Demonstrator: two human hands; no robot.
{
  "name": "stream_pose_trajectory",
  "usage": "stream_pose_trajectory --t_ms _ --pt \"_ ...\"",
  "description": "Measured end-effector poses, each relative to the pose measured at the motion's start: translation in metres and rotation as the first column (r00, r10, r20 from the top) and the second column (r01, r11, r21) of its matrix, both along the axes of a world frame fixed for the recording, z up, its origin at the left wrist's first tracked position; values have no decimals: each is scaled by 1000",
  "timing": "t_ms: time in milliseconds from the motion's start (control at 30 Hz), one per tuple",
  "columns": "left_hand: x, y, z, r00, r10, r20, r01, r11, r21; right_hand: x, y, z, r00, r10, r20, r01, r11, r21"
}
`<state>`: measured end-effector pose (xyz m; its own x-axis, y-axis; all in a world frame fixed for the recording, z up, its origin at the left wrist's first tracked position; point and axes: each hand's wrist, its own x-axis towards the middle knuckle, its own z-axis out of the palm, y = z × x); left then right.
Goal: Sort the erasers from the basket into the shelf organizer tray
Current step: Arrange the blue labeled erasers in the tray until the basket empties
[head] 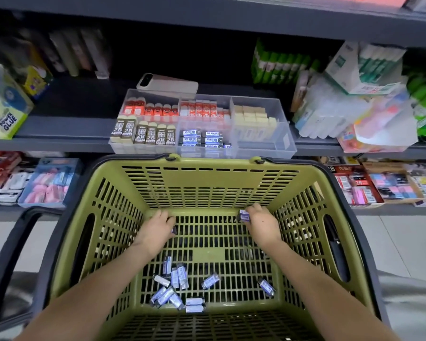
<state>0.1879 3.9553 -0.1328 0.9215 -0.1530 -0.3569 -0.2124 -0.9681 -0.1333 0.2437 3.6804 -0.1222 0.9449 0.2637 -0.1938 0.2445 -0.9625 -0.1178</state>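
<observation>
Green plastic basket [207, 183] with slotted walls, dark rim and dark handles, standing in front of a grey shop shelf [71, 134]. Contents, near end of basket floor: loose erasers [172, 284] in blue-and-white sleeves, most in a heap left of centre, two side by side just in front of the heap, one apart in the middle and one further right. Both bare forearms reach in to the far end of the basket. Right hand [262, 223]: palm down, fingers curled, clamped on a blue-and-white eraser [244, 216] held just above the basket floor near the far wall. Left hand [156, 225]: palm down, fingers bent; a dark blue sliver [174, 230] shows at its fingertips, but whether the hand grips it cannot be told. The two hands are well apart. Clear organizer tray [287, 141], on the shelf just beyond the basket, divided into compartments: brown-labelled 2B erasers [143, 132] at front left; red-sleeved erasers [149, 110] at back left; red-and-white erasers [202, 109] at back middle; matching blue-and-white stock [203, 139] at front middle, lying flat in two columns; cream blocks [251, 116] on the right. Behind the tray, a pale flat case [167, 83]. Further right on the shelf, green glue sticks [280, 65]; far left, a box marked Power Glue [6, 120].
</observation>
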Motion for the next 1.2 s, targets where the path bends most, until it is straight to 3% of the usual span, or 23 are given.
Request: stream_pose_trajectory --t_ms 100,167,200,233,267,333,367,400,500,600,667,767,800,867,967,1067,1200 --pt "-2 -4 3 995 91 -37 -97 980 -175 -2 8 -8 1000 2 -22 -4 994 -112" --pt "-5 -10 9 960 257 -115 -281 869 -407 -2 12 -7 999 -28 -19 25 989 -146" --pt "-5 -14 14 905 361 -225 -424 719 -550 -2 12 -6 999 -41 -17 38 986 -163" --pt "-6 -18 20 805 439 -399 -585 474 -658 -2 13 -4 998 -48 -27 42 982 -186" --pt "-7 -22 26 658 459 -597 -721 156 -675 -3 14 0 998 -55 -43 45 978 -206" --pt "-7 -25 36 360 347 -866 -791 -379 -481 -7 18 10 988 -115 -105 104 989 -105" --pt "-7 -25 39 257 284 -924 -762 -528 -374 -10 23 17 975 -153 -162 160 987 31" --pt "-7 -24 41 200 236 -951 -750 -588 -303 -14 31 23 963 -151 -222 193 963 185" --pt "-11 -24 47 127 57 -990 -810 -571 -137 -34 67 50 968 83 -236 39 881 471" --pt "-14 -27 61 83 -52 -995 -812 -583 -37 -52 95 68 936 312 -162 -208 863 461" --pt "-16 -26 72 74 -27 -997 -798 -601 -43 -58 100 71 935 334 -116 -230 824 517" --pt "-15 -12 90 61 50 -997 -757 -648 -79 -61 92 62 964 240 112 -251 696 673" --pt "-13 -5 98 75 71 -995 -739 -666 -103 -61 87 55 951 271 149 -301 697 651" --pt "-10 8 118 149 96 -984 -691 -701 -174 -62 83 36 867 496 46 -450 741 498" --pt "-9 25 148 277 86 -957 -625 -740 -247 -65 92 8 610 775 -163 -737 631 242" --pt "-13 32 165 355 77 -932 -611 -735 -293 -65 112 -10 434 877 -208 -873 466 146" --pt "-14 29 168 373 70 -925 -599 -743 -298 -59 125 -17 379 912 -158 -911 398 110"
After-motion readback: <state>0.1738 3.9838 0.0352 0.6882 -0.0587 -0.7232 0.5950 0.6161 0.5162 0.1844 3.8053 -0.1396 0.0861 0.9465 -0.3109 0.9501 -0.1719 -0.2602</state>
